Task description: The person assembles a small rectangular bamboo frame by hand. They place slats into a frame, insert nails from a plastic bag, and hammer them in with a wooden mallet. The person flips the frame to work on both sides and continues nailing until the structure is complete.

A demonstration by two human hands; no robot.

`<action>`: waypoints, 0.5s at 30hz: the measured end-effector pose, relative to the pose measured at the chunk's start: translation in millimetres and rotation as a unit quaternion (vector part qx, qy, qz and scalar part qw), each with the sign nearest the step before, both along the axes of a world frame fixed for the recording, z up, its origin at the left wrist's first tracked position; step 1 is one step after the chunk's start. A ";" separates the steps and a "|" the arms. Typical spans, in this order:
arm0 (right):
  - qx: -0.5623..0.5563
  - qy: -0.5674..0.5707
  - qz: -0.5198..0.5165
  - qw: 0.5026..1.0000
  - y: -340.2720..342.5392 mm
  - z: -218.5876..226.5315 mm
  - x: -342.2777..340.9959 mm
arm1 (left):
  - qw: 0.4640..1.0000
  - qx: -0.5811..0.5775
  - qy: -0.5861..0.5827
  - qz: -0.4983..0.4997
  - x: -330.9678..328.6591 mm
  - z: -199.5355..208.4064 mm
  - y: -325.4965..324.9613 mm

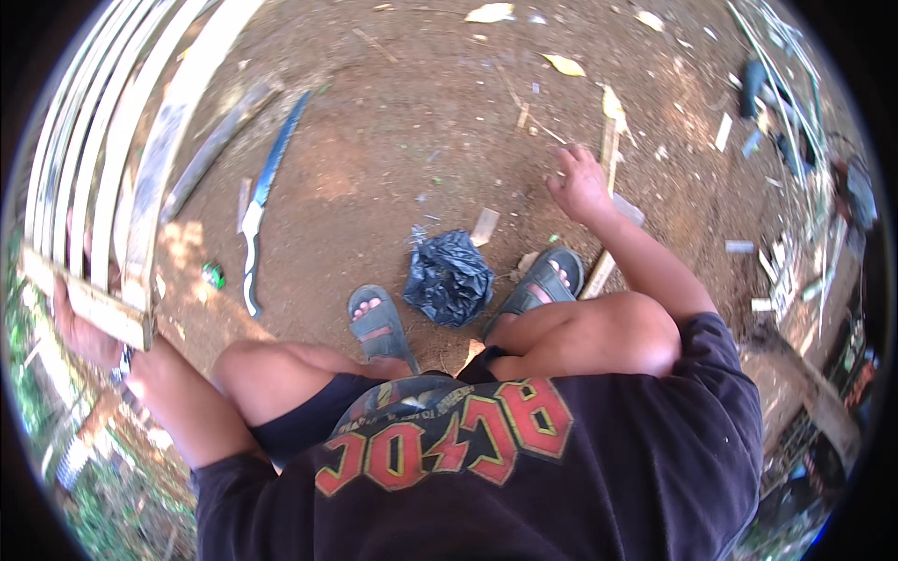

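Observation:
At the far left, my left hand (86, 329) is closed round the near end piece of a slatted wooden frame (173, 154). Its pale slats run up toward the top edge of the view, and part of my fingers is hidden behind the wood. My right hand (582, 187) hovers over the ground on the right with its fingers apart and nothing in them. Just beside it lies a long thin wooden strip (610, 154), passing under my forearm. A crumpled black plastic bag (449, 279) lies between my sandalled feet.
A long tool with a bluish, saw-like blade and a pale handle (251, 266) lies on the dirt, left of centre. Near it are a dark wooden pole (220, 145) and a small green round thing (213, 275). Wood offcuts and thin strips (776, 266) litter the right side.

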State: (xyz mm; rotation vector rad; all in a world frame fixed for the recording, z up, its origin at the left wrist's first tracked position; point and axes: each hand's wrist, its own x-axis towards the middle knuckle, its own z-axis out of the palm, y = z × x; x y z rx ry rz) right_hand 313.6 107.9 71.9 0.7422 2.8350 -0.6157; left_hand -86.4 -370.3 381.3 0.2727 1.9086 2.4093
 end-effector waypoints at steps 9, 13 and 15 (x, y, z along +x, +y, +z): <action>-0.005 -0.062 -0.107 0.992 -25.4 -7.8 121.1 | 0.980 -0.075 -0.083 0.167 10.1 -31.8 19.0; 0.049 -0.054 -0.269 0.960 -19.4 -18.7 124.4 | 0.982 -0.063 -0.104 0.144 16.4 -30.7 49.8; -0.016 -0.090 -0.319 0.943 -9.3 -17.7 111.7 | 0.984 -0.077 -0.084 0.134 19.3 -33.4 64.5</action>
